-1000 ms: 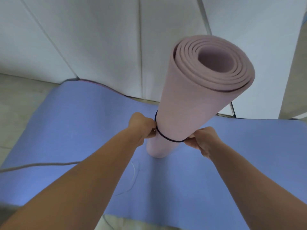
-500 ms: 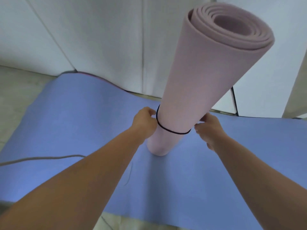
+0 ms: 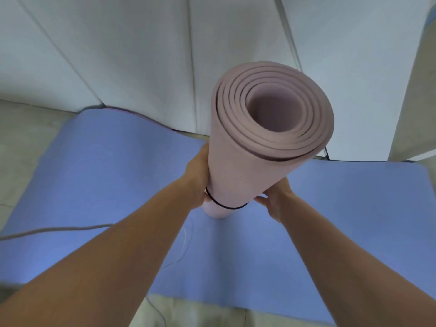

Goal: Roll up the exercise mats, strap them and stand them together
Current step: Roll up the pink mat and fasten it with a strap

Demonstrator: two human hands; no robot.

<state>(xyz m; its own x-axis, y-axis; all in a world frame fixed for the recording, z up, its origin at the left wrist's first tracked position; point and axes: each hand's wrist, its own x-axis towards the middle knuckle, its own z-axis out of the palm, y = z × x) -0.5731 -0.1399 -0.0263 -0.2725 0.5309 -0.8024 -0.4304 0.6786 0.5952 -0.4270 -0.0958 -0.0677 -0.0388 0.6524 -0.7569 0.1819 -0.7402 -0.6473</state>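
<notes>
I count 1 blue mat flat on the floor, partly under my arms | 1 pink rolled mat on end upon it, axis near-upright, open top tipped toward me | left hand, right hand clasp its lower sides, fingertips hidden | 1 black band circles it near the base, far side hidden | 1 grey cable

You're looking at a rolled dusty-pink foam mat, matt and finely grained, its coiled layers soft-edged. The thin black elastic band round it looks smooth. The flat blue foam mat is matt too, and the white wall panels are smooth.
</notes>
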